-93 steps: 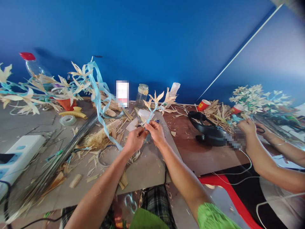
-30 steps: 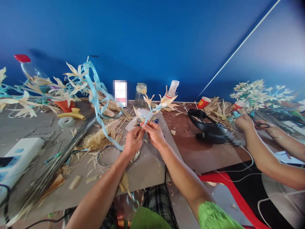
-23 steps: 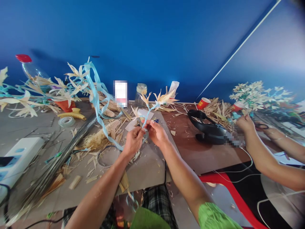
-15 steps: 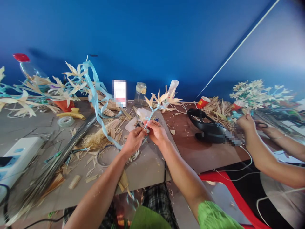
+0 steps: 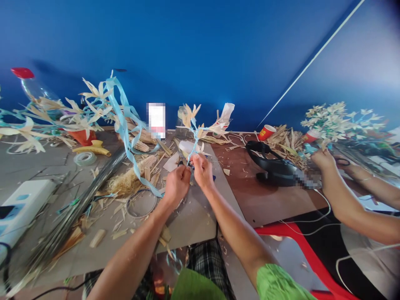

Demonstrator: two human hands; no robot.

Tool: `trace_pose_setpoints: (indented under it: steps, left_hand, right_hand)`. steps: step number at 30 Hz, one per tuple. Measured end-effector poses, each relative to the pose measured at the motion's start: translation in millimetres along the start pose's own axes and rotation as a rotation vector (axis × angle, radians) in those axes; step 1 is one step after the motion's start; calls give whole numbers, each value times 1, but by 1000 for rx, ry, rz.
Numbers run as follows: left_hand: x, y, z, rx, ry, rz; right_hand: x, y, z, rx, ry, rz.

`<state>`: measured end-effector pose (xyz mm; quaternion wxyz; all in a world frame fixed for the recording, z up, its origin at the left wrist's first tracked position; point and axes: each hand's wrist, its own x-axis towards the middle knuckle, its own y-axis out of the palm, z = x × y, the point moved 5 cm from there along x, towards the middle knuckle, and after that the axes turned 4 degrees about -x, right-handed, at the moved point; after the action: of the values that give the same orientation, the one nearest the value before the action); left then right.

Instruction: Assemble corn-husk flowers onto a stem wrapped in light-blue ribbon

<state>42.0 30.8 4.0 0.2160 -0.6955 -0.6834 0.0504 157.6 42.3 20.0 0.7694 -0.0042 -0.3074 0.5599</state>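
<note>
Both my hands meet over the middle of the grey table (image 5: 193, 216). My left hand (image 5: 176, 184) is closed around the lower end of a thin stem wrapped in light blue ribbon. My right hand (image 5: 202, 170) pinches the same stem just above it. The stem (image 5: 194, 139) rises from my fingers and carries several pale corn-husk flowers (image 5: 189, 113) at its top. A long light blue ribbon (image 5: 125, 125) loops from the left down towards my left hand.
Corn cobs (image 5: 146, 164), husk scraps and a bundle of thin wires (image 5: 81, 200) litter the table's left part. A tape roll (image 5: 84, 158), white power strip (image 5: 21, 204) and glass jar (image 5: 181, 114) stand around. At the right, another person's hands (image 5: 325, 162) work beside a black headset (image 5: 271, 166).
The flower stem has turned in my fingers and now stands more upright, its flowers higher. My hands have closed in together and shifted slightly. The other person's hands stay at the right.
</note>
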Motion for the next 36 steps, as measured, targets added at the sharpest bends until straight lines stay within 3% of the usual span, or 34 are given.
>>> trace_pose_setpoints:
  steps: [3, 5, 8, 11, 16, 21, 26, 34, 36]
  left_hand:
    - [6, -9, 7, -315, -116, -62]
    - [10, -11, 12, -548, -211, -56]
    - [9, -5, 11, -835, -378, 83]
    - [5, 1, 4, -981, -438, 229]
    - [-2, 10, 3, -1106, -469, 355]
    - [-4, 16, 6, -1109, -444, 486]
    - [-4, 16, 6, -1005, -447, 491]
    - [5, 7, 4, -424, -164, 234]
    - [5, 5, 5, -366, -144, 194]
  right_hand:
    - [-5, 5, -5, 45, 33, 124]
    - [-7, 11, -10, 154, 133, 204]
    - [-8, 22, -17, 492, 386, 318]
    - [-11, 34, -13, 864, 590, 450]
    - [-14, 33, -4, 1102, 638, 518]
    - [-12, 29, -10, 1086, 563, 571]
    - [-6, 24, -10, 1112, 517, 503]
    - [-1, 18, -20, 764, 519, 212]
    - [-2, 18, -23, 696, 498, 193]
